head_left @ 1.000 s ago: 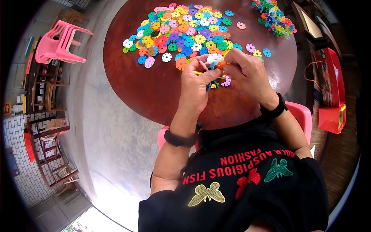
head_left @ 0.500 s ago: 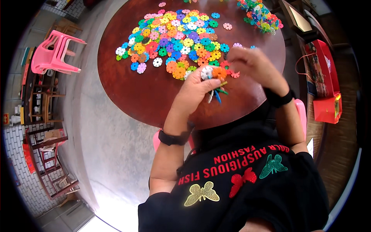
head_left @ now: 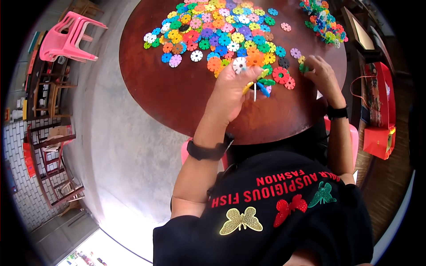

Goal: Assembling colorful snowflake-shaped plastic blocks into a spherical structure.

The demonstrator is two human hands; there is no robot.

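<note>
My left hand (head_left: pixel 230 91) is closed around a small cluster of interlocked plastic flower discs (head_left: pixel 262 86), raised over the near part of the table. White, orange, yellow, green and blue discs show in it, some edge-on. To the right, my right hand (head_left: pixel 323 79) is low over the tabletop, fingers curled, its fingertips at a green notched disc (head_left: pixel 303 68); they partly cover it. A red disc (head_left: pixel 280 75) and a smaller pinkish-red disc (head_left: pixel 289 83) lie between the two hands. Beyond them spreads a big loose pile of many-coloured discs (head_left: pixel 222 39).
The round dark red-brown table (head_left: pixel 177 106) carries a built-up bunch of joined discs (head_left: pixel 326 24) at its far right. Stacked pink plastic stools (head_left: pixel 66 37) stand on the left floor. Red paper bags (head_left: pixel 379 99) are at the right, by a wooden cabinet.
My right hand has moved from beside the held cluster rightward and down to the green disc. My left hand keeps the cluster, now turned somewhat. The view has shifted, moving the table upward and right.
</note>
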